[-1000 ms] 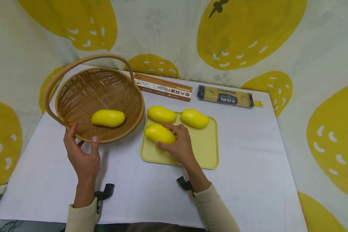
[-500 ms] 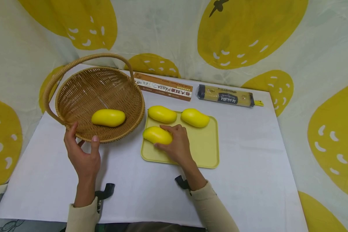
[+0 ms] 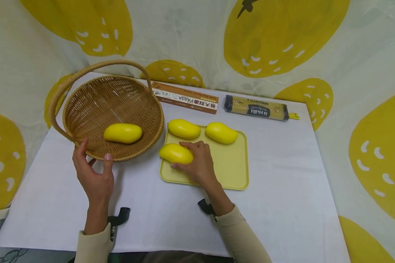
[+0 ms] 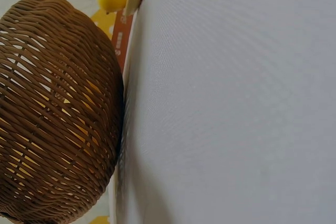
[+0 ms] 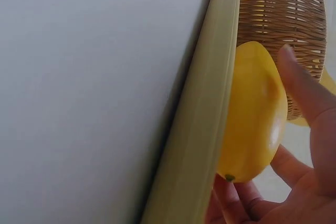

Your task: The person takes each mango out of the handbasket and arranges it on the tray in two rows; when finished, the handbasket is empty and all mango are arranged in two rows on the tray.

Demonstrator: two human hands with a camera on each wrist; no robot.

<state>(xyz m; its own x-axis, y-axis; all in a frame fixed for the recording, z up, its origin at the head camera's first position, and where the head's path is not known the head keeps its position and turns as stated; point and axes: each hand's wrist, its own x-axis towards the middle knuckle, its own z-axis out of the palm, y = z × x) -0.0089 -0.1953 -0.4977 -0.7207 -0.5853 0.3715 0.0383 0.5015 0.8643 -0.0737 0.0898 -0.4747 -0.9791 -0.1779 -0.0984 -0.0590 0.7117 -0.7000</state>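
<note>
A wicker basket (image 3: 113,102) with an arched handle stands at the left, one yellow mango (image 3: 123,133) lying inside it. My left hand (image 3: 97,179) holds its near rim, thumb at the front and fingers by the handle's base. At the left of a pale yellow tray (image 3: 232,171), my right hand (image 3: 200,162) grips another mango (image 3: 175,153) between thumb and fingers. In the right wrist view that mango (image 5: 254,114) shows just over the tray's edge (image 5: 202,98). Two more mangoes, a left one (image 3: 183,128) and a right one (image 3: 221,132), lie along the tray's far side.
Behind the tray lies a brown and white pasta box (image 3: 185,98), partly hidden by the basket. A spaghetti packet (image 3: 256,108) is to its right. A white cloth (image 3: 283,204) covers the table, and a fruit-patterned curtain (image 3: 191,36) hangs close behind it.
My right hand has shifted slightly left with the mango, whose tip now reaches the tray's left edge. The left hand and basket stay put.
</note>
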